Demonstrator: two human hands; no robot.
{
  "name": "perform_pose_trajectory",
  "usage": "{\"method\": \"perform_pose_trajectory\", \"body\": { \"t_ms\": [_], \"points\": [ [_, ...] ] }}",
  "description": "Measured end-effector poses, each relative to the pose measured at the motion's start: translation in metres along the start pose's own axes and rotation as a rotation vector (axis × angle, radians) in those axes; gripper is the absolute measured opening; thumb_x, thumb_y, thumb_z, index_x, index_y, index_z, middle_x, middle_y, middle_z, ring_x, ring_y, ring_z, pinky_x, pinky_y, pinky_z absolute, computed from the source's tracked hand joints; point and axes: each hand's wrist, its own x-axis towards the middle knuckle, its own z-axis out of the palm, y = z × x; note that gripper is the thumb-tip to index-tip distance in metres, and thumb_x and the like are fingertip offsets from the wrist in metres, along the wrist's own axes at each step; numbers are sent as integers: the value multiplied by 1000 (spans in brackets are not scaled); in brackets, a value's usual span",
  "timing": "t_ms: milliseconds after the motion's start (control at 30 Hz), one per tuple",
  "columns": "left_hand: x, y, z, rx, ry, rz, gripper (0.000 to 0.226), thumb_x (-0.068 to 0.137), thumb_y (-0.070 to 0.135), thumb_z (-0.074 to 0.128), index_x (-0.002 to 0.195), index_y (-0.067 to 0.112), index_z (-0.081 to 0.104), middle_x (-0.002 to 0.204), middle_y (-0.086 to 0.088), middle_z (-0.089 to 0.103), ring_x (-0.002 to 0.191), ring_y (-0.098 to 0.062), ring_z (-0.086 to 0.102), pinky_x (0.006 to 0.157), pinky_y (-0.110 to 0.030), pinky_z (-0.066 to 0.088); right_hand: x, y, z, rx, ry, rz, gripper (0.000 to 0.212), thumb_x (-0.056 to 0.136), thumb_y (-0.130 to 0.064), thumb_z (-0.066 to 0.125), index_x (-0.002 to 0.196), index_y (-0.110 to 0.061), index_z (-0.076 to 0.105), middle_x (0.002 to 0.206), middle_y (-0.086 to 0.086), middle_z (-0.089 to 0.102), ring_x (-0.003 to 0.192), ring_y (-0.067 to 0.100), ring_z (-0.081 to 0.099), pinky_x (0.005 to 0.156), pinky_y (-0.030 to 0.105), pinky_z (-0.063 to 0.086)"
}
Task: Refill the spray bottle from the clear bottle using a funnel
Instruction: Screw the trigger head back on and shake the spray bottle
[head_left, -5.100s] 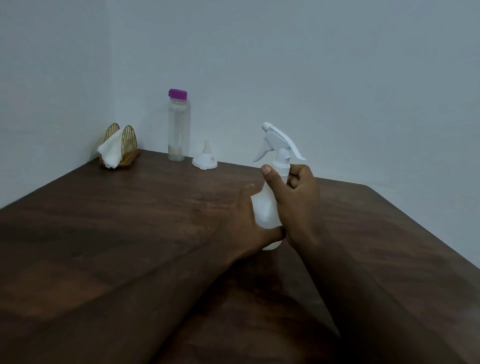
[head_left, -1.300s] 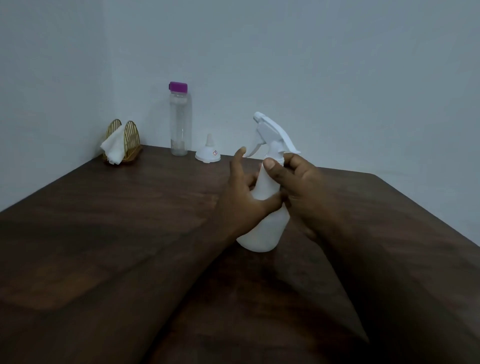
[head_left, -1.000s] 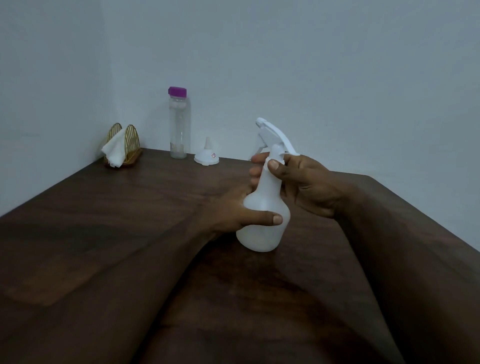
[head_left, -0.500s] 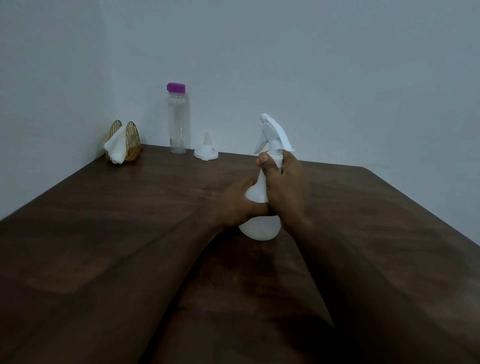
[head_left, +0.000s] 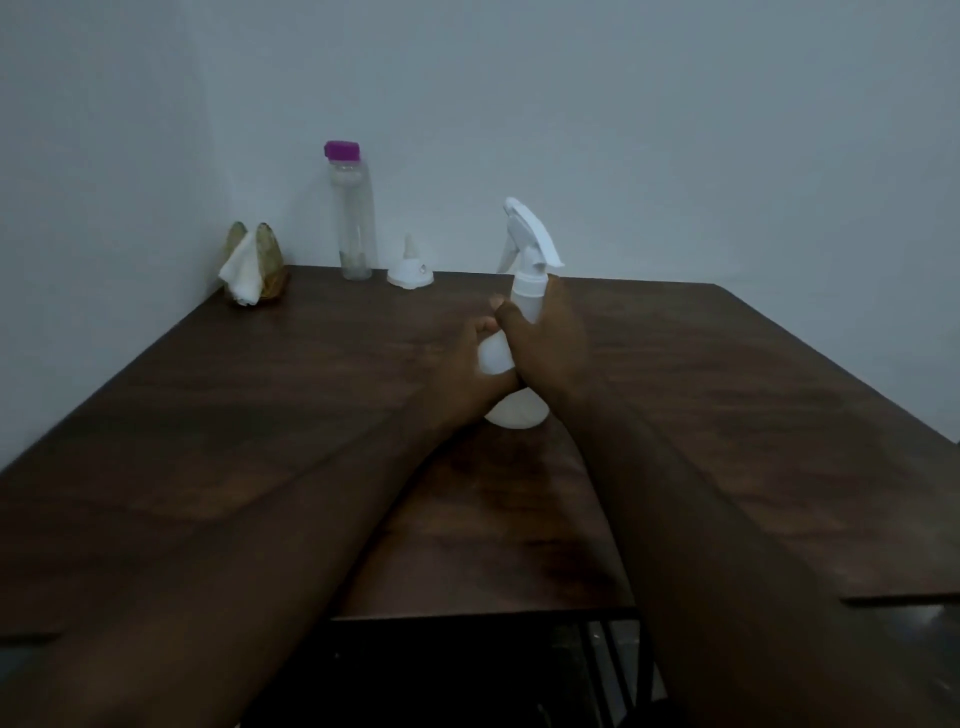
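Observation:
A white spray bottle with its trigger head on stands upright on the dark wooden table, near the middle. My left hand grips its round lower body from the left. My right hand wraps round the neck just under the white collar. At the back, against the wall, stands the clear bottle with a purple cap, shut. A white funnel sits upside down to its right.
A gold napkin holder with a white napkin sits in the back left corner. Walls close the table on the left and back. The table's front edge lies near me, with a dark frame below.
My right hand has shifted its hold round the bottle's neck several times and the trigger head now points a different way. The view has tilted down, showing the table's front edge.

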Motion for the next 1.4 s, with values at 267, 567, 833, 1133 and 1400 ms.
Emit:
{"method": "perform_pose_trajectory", "body": {
  "t_ms": [267,567,833,1133,1400],
  "points": [
    [-63,11,11,76,-51,28,90,69,46,81,143,24,36,140,3,51,126,-14,51,108,-37,41,-32,10,-38,-59,-157,-87,31,91,-39,64,111,-17,55,91,-10,59,78,-2,55,63,13,39],
    [-117,22,37,-49,13,20,87,70,33,85,141,27,33,118,22,50,102,9,53,78,-4,45,-68,-4,-78,-72,-204,-131,29,84,-43,72,96,-22,55,82,-13,60,76,0,58,60,11,41],
    [-132,18,31,-101,-86,47,72,72,36,83,131,22,44,123,10,59,110,-6,60,94,-28,50,-102,-22,-95,-148,-239,-38,35,87,-38,68,113,-16,62,107,1,68,98,15,65,89,36,54],
    [-202,26,21,-668,-166,56,60,80,17,68,136,11,46,124,-4,66,116,-19,63,95,-35,52,-127,-68,-120,-115,-135,36,43,71,-43,83,77,-4,66,79,7,71,74,19,73,67,37,61],
    [-238,39,32,-928,-102,89,60,80,16,66,136,8,46,130,-13,61,117,-28,62,99,-39,50,-144,-101,-114,-246,-119,-79,52,61,-56,83,83,-13,63,81,-2,68,77,15,70,70,35,59]
  ]
}}
